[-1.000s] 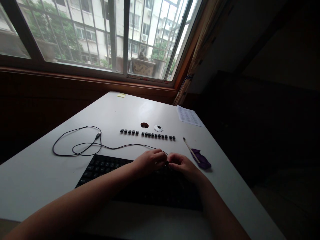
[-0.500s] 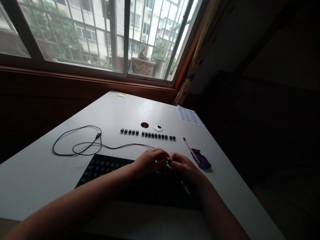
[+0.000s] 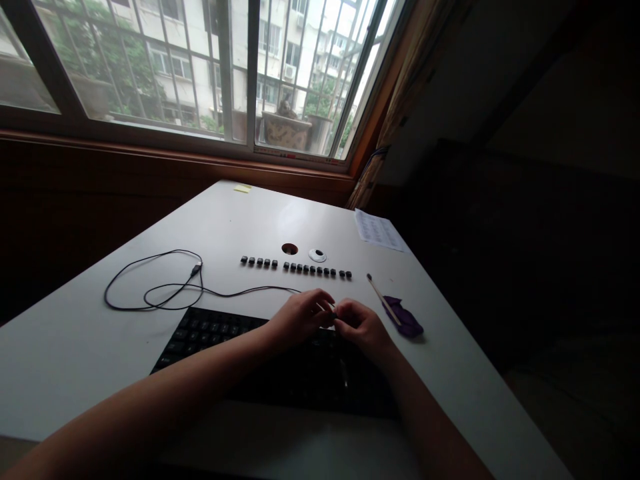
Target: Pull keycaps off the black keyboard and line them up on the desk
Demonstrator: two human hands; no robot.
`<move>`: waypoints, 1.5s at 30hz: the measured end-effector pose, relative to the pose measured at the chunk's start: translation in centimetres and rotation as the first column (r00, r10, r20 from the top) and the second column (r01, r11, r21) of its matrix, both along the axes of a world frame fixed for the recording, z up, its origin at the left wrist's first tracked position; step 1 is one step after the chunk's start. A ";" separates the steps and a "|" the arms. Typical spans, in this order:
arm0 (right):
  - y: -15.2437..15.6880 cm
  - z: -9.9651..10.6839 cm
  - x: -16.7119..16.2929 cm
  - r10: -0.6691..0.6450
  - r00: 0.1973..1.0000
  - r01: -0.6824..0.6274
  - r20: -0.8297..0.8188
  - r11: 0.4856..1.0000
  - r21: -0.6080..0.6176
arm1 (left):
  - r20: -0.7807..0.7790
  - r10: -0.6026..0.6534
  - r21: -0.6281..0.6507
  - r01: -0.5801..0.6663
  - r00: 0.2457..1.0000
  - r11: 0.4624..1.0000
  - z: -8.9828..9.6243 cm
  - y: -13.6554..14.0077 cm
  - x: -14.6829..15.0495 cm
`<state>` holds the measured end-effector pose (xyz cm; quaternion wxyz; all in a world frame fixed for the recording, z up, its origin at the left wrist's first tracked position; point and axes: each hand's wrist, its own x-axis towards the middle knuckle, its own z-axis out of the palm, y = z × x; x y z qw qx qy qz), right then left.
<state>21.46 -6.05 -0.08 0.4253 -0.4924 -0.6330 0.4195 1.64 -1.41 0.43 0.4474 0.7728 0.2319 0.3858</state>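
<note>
Pale legends show on the key tops of the black keyboard, but they are too small to read. Rows of print cover the white sheet at the far right corner of the white surface; no word can be made out, and no brand is legible.

The keyboard lies along the near edge, beneath the forearms. Above its far side the 2 hands meet. The right hand is nearly closed, thumb and index finger pinched on a small dark piece. The left hand is half curled, its fingertips right beside that piece; whether they grip it cannot be told. A thin, shiny object shows over the keyboard below the right hand.

Beyond the hands, 15 black keycaps stand in a row of 5, 8 and 2. Behind them are a round hole and a white ring. A dark-tipped stick rests partly on a purple cloth near the right edge. Toward the left edge, a black cable loops around its plug. A yellow note lies at the far left corner.
</note>
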 end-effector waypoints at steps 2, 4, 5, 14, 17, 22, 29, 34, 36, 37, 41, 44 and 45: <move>0.1 -0.3 -0.1 -0.052 0.998 0.051 0.034 0.999 0.018 | 0.031 -0.028 -0.115 0.031 0.999 0.993 0.1 -0.1 0.0; 0.2 -0.5 0.0 -0.115 0.991 0.115 0.062 0.993 0.011 | 0.054 -0.042 -0.207 0.053 0.998 0.977 0.4 -0.3 -0.1; 0.2 -0.5 0.0 -0.142 0.988 0.142 0.065 0.990 0.003 | 0.058 -0.048 -0.244 0.061 0.997 0.968 0.6 -0.4 -0.1; 0.1 -0.1 -0.2 -0.187 0.982 0.186 -0.009 0.980 -0.068 | -0.047 -0.052 -0.179 0.043 0.998 0.983 -0.1 -0.2 0.1; 0.1 -0.2 -0.2 -0.143 0.989 0.139 -0.038 0.986 -0.090 | -0.047 -0.021 -0.157 0.013 0.999 0.987 -0.3 -0.1 0.2; 0.1 -0.3 -0.2 -0.112 0.993 0.109 -0.043 0.992 -0.068 | -0.069 0.023 -0.135 -0.033 0.997 0.990 0.1 -0.3 0.3; -0.2 -0.1 -0.6 -0.184 0.975 0.158 0.125 0.969 0.190 | -0.055 0.017 -0.067 -0.021 0.998 0.998 0.0 -0.5 0.2; -0.4 0.3 -1.0 -0.221 0.961 0.167 0.163 0.942 0.292 | -0.077 0.034 -0.041 -0.038 0.996 0.998 0.5 -0.5 0.0; -0.5 0.4 -1.0 -0.224 0.957 0.160 0.182 0.936 0.312 | -0.079 0.060 -0.037 -0.063 0.995 0.997 0.6 -0.5 -0.1; -0.6 0.4 -1.0 -0.218 0.958 0.151 0.189 0.936 0.318 | -0.076 0.064 -0.037 -0.067 0.995 0.997 0.7 -0.5 -0.1; -0.7 0.5 -0.9 -0.190 0.967 0.129 0.169 0.940 0.316 | -0.045 0.034 -0.073 -0.037 0.998 0.997 0.8 -0.6 -0.1; -0.7 0.5 -0.8 -0.193 0.967 0.131 0.169 0.939 0.319 | -0.025 -0.009 -0.154 0.005 1.000 0.988 0.9 -0.6 -0.1; -0.7 0.5 -0.7 -0.190 0.964 0.121 0.187 0.937 0.326 | -0.025 -0.026 -0.190 0.021 0.999 0.981 0.9 -0.6 -0.1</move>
